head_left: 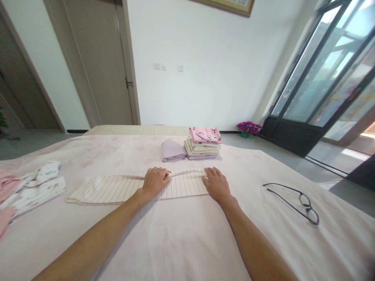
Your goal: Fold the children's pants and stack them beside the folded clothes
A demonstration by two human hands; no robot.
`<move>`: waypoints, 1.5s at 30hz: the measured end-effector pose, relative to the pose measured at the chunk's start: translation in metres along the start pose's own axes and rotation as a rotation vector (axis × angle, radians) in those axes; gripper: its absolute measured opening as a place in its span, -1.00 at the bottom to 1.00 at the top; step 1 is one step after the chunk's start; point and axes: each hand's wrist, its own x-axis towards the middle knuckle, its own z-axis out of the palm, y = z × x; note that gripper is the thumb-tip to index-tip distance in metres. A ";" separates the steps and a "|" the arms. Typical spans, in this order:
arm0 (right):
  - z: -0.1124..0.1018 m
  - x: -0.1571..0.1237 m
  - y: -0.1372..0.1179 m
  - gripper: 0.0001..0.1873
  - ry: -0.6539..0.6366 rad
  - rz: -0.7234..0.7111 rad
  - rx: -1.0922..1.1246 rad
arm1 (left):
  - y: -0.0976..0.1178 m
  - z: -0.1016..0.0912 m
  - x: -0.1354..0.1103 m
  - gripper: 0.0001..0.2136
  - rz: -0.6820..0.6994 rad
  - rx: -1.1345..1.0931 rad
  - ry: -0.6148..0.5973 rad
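Observation:
A pair of cream trousers [111, 187] with thin pink stripes lies flat across the bed-like surface, folded into a long strip. My left hand [156, 181] rests over the middle of it, fingers curled at the far edge and thumb close against them. At the right end, my right hand [216, 184] holds the trousers' edge, with its fingers bent and thumb tucked in. Just beyond the hands stand a folded lilac garment [173, 150] and a stack of folded clothes [202, 148], topped by a pink printed piece [206, 135].
White patterned clothes [38, 189] and pink ones [7, 181] lie loosely at the left. Dark-framed glasses [305, 200] lie unfolded on the right of the pale pink cloth [181, 242]. Purple flowers [249, 127] stand on the floor near a glass door [316, 70].

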 end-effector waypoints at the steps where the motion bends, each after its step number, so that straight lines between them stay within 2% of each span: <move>1: -0.001 0.000 -0.001 -0.48 -0.003 -0.002 0.002 | 0.002 -0.001 0.001 -0.77 -0.039 -0.007 -0.023; 4: -0.003 -0.001 -0.002 -0.48 -0.015 -0.002 0.013 | 0.007 -0.002 0.010 -0.65 -0.123 -0.034 -0.082; 14: -0.002 -0.001 0.000 -0.49 -0.022 0.016 0.038 | 0.012 0.008 0.047 -0.53 -0.282 -0.154 -0.316; 19: -0.006 -0.002 -0.002 -0.49 -0.036 0.018 0.049 | 0.010 0.011 0.061 -0.54 -0.312 -0.239 -0.349; 29: -0.002 -0.002 0.000 -0.49 -0.029 0.017 0.039 | 0.013 0.018 0.060 -0.72 -0.237 -0.371 -0.176; 37: -0.001 -0.001 0.000 -0.48 -0.017 0.028 0.057 | 0.015 0.027 0.061 -0.72 -0.275 -0.129 -0.017; 41: 0.002 -0.001 0.001 -0.46 0.001 0.033 0.052 | 0.012 0.036 0.060 -0.74 -0.225 -0.020 0.061; 45: 0.004 -0.002 0.002 -0.43 -0.007 0.037 0.047 | 0.006 0.034 0.058 -0.69 -0.140 0.056 0.133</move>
